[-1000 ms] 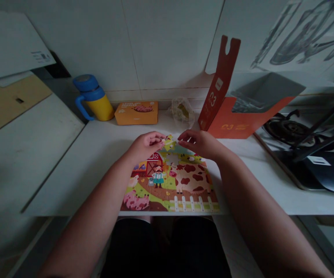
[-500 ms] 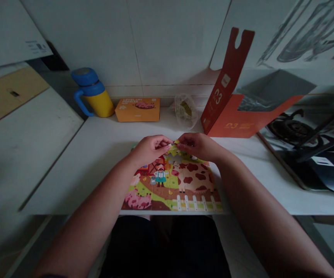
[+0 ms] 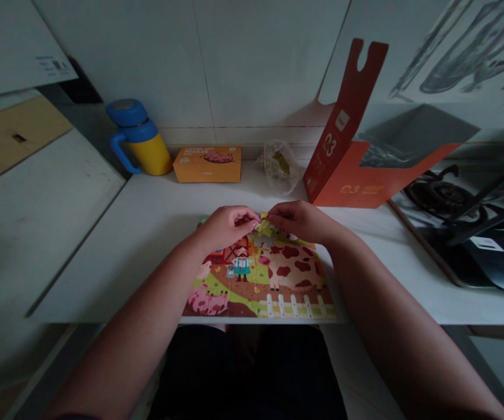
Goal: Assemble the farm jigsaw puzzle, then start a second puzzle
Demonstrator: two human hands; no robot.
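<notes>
A colourful farm jigsaw puzzle [image 3: 263, 279] lies flat at the near edge of the white counter [image 3: 156, 216]. It shows a spotted cow, a farmer, a red barn, a pig and a white fence. Above its far edge, my left hand [image 3: 226, 226] and my right hand [image 3: 301, 220] meet fingertip to fingertip. Both pinch a small yellow-green puzzle piece [image 3: 264, 220] between them, just over a pale gap in the picture. My forearms reach in from the bottom corners.
Against the tiled wall stand a yellow mug with a blue lid [image 3: 140, 140], an orange puzzle box [image 3: 208, 164] and a crumpled clear bag [image 3: 280, 165]. An open orange carton [image 3: 357, 157] stands right of them. A gas hob [image 3: 466, 216] fills the right side.
A second ago my left hand alone held the piece and my right hand hovered beside it. My right fingers have since closed onto the piece, and the hands came together.
</notes>
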